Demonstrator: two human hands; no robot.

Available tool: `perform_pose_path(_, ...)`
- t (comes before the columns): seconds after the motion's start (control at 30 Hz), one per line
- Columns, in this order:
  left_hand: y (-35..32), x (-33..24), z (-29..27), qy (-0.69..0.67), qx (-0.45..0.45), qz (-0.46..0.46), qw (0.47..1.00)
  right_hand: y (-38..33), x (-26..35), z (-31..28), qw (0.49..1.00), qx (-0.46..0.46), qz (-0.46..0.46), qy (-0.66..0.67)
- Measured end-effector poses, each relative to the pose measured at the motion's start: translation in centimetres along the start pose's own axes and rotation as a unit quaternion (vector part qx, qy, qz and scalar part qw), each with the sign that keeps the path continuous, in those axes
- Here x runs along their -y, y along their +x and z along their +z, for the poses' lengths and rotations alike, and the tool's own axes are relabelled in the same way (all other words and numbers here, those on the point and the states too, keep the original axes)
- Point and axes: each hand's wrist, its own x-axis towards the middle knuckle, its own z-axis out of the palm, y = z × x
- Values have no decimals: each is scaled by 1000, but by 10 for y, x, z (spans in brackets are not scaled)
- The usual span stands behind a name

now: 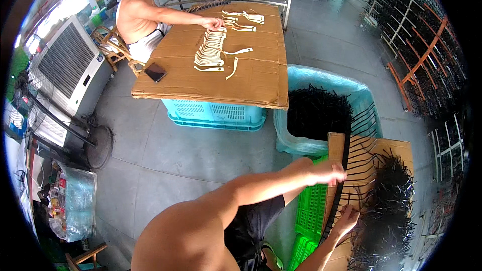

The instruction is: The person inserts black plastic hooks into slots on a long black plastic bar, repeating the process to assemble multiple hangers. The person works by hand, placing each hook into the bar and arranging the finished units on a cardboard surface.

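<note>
A long black bar [346,158] with a row of thin black prongs lies at a slant over cardboard on my right. My left hand [329,172] is at the bar's left side, fingers curled closed; what they hold, if anything, is too small to make out. Lower down, my right hand [348,218] has its fingers pinched together among the prongs. Any piece between those fingertips cannot be made out. Beside the prongs a big heap of thin black strips [389,206] rests on the cardboard [399,146].
Green crates [310,211] stand under the cardboard. Beyond is a blue-lined bin [369,88] of black pieces. A cardboard-topped table [175,83] bears cream curved handles [208,52] and a phone [155,73]; another person [143,20] reaches over it. Racks [416,70] line the right.
</note>
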Motion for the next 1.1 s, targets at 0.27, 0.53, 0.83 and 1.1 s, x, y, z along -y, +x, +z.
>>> perform_pose_path(0.27, 17, 105, 108, 472, -36, 134, 871, -4, 13, -4, 997, 15, 16, -76)
perform_pose_path(0.53, 23, 134, 101, 445, -59, 201, 870, -5, 13, -4, 999, -16, 38, -22)
perform_pose_path(0.83, 32, 145, 99, 395, -85, 313, 860, -6, 13, -2, 998, -14, 28, -57)
perform_pose_path(1.1, 31, 142, 98, 375, -77, 337, 861, -8, 11, 1, 998, -27, 29, -49)
